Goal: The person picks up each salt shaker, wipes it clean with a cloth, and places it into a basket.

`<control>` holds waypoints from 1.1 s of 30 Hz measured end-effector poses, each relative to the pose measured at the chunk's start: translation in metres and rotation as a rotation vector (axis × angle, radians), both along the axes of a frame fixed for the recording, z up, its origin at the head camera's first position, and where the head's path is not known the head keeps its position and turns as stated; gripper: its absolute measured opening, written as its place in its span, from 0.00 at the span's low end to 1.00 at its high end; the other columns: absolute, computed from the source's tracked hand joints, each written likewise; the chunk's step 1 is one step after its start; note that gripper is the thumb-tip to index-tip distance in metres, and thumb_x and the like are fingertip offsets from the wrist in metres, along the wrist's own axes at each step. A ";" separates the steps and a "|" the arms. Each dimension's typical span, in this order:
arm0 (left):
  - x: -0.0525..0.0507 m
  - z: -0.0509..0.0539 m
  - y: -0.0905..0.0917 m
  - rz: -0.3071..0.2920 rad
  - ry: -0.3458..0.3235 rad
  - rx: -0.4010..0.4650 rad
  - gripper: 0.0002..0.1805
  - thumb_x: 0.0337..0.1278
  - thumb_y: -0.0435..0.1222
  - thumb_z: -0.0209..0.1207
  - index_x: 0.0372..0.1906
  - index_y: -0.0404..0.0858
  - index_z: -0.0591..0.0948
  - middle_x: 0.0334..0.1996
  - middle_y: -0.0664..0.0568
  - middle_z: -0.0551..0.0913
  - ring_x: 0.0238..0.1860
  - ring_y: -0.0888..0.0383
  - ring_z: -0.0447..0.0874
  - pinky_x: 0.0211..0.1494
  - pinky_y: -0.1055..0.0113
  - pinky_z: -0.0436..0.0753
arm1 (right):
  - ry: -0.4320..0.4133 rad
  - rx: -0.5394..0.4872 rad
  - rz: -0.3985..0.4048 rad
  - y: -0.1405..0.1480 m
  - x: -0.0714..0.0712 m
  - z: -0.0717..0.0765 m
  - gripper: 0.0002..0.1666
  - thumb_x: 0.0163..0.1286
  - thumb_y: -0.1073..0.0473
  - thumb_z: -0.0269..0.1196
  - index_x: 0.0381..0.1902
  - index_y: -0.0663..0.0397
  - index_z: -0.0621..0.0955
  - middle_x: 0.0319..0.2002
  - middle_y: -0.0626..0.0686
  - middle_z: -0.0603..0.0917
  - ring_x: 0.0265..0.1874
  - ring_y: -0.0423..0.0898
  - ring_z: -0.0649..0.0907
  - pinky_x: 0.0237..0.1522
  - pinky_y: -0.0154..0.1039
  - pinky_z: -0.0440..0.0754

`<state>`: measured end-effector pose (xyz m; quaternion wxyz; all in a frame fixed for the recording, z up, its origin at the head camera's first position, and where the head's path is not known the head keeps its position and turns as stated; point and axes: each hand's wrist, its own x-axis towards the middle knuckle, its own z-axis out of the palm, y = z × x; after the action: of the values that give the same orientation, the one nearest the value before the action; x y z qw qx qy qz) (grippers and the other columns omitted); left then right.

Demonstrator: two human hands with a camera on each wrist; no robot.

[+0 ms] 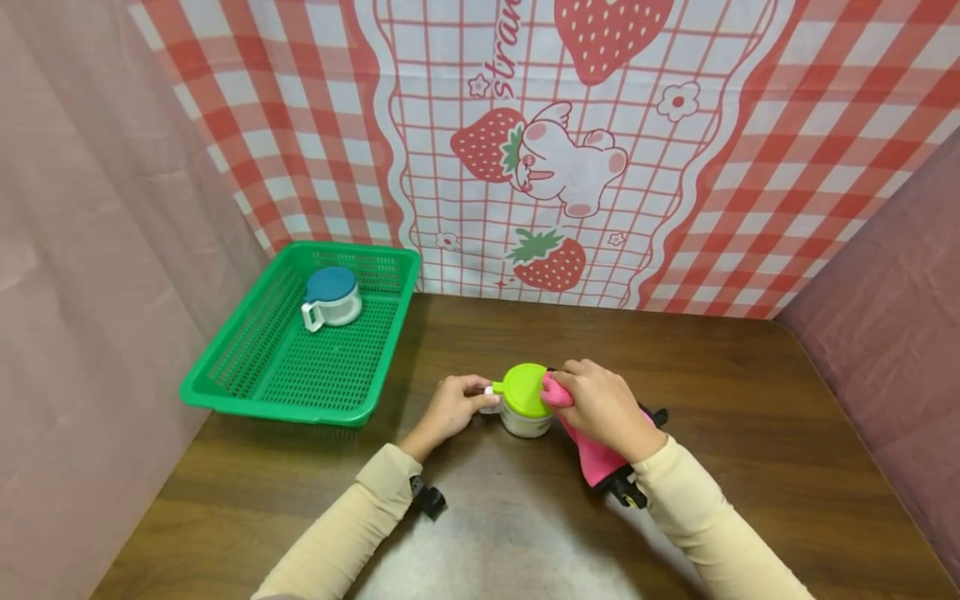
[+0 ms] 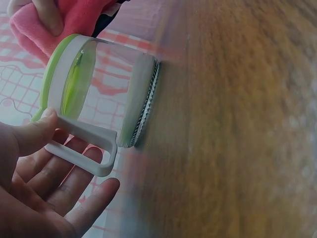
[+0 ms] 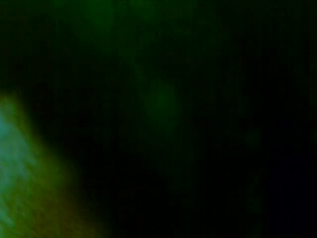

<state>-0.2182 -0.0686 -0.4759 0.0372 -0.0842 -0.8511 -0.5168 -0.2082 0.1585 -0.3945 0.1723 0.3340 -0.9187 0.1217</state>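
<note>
A clear jar (image 1: pixel 526 423) with a lime-green lid (image 1: pixel 526 389) and a white handle (image 2: pixel 81 148) stands upright on the table. My left hand (image 1: pixel 452 411) holds it by that handle, thumb on the near side and fingers behind, as the left wrist view shows. On the jar's other side, my right hand (image 1: pixel 604 406) grips a pink cloth (image 1: pixel 597 457) and presses a bunched part of it against the lid's edge. The rest of the cloth hangs below the hand, over the dark wrist camera mount. Almost everything is black in the right wrist view.
A green plastic basket (image 1: pixel 372 410) stands at the back left. In it sits a similar jar (image 1: pixel 337 310) with a blue lid (image 1: pixel 331 284) and white handle. The brown wooden table (image 1: pixel 750 400) meets a red-checked strawberry curtain (image 1: pixel 517 150) at the back; plain curtains hang at both sides.
</note>
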 end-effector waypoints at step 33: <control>0.001 -0.001 -0.001 -0.013 0.044 -0.016 0.10 0.51 0.35 0.69 0.37 0.32 0.87 0.32 0.44 0.89 0.33 0.58 0.83 0.38 0.74 0.78 | -0.021 -0.096 -0.022 -0.017 -0.003 -0.004 0.14 0.59 0.48 0.71 0.37 0.50 0.86 0.27 0.48 0.80 0.28 0.48 0.79 0.29 0.47 0.80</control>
<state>-0.2176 -0.0695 -0.4771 0.0521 -0.1014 -0.8536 -0.5083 -0.2112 0.1416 -0.3982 0.1798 0.3139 -0.9172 0.1671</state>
